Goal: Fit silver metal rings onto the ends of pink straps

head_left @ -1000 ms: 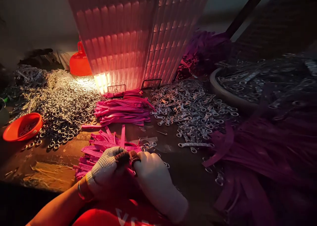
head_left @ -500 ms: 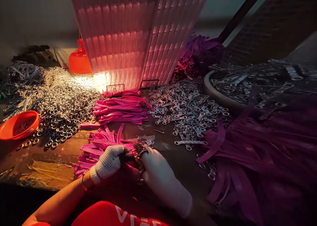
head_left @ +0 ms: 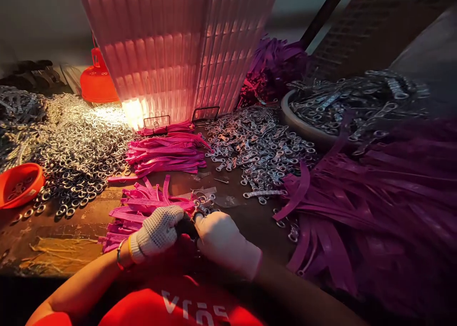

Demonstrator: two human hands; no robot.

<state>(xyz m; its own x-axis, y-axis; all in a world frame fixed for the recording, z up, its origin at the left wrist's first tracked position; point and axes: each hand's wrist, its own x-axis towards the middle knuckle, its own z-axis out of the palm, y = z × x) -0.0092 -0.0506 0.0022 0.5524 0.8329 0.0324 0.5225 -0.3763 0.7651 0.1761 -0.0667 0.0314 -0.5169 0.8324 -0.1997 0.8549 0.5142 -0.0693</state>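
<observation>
My left hand [head_left: 159,233], in a white dotted glove dark at the fingertips, is closed in front of my body. My right hand [head_left: 225,240], in a pale glove, is curled shut with its fingertips against those of the left. What they pinch between them is dark and hidden by the fingers. Just behind the hands lies a spread of pink straps [head_left: 137,207], with a few metal ring pieces [head_left: 206,200] at its right end. A neater stack of pink straps [head_left: 164,152] sits farther back.
Ringed metal pieces [head_left: 80,150] heap up on the left beside a red bowl [head_left: 30,192]; another heap [head_left: 262,145] lies right of centre. A tub [head_left: 307,126] brims with metal pieces. Purple straps [head_left: 385,192] cover the right. A red lamp [head_left: 98,83] shines beside a ribbed translucent panel [head_left: 157,50].
The view has shifted slightly, so the bench appears farther left. My right hand has turned and drawn in, hiding the metal bits that showed between the fingers. Both hands stay together.
</observation>
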